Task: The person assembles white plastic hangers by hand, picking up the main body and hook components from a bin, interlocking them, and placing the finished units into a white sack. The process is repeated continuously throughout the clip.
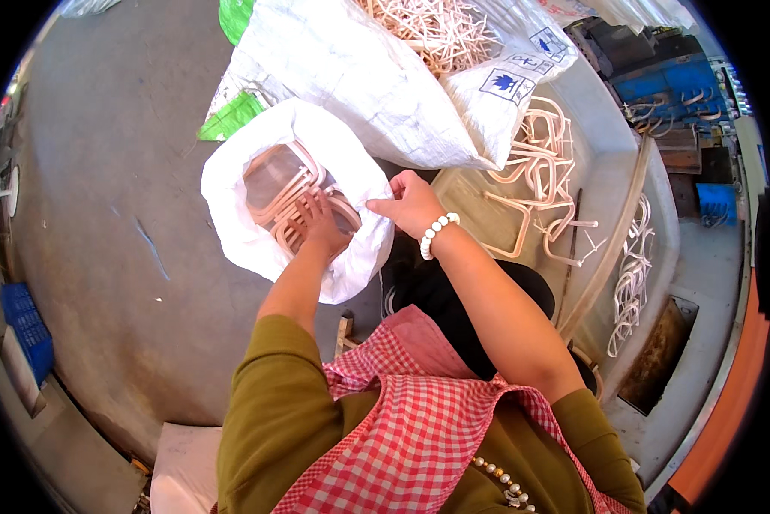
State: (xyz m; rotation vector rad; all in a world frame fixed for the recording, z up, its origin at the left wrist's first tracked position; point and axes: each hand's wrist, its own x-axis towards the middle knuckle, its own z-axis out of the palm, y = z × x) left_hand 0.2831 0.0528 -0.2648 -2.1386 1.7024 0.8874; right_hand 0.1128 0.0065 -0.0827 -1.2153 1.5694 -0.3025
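A white woven bag (230, 201) stands with its mouth rolled outward, holding several beige bent plastic pieces (275, 199) like U-shaped handles. Inside it, my left hand (318, 224) lies on these pieces with its fingers spread. My right hand (409, 204), with a white bead bracelet at the wrist, pinches the right side of the bag's rim between thumb and fingers. The bottom of the bag's contents is hidden under the upper pieces and my left hand.
Behind the bag lies a large white sack (350, 77) full of thin beige scraps (432, 30). To the right, a pale tray (462, 193) holds loose bent pieces (539, 163). More white pieces (632, 278) lie beyond its edge. A blue crate (26, 325) sits far left on the grey floor (85, 197).
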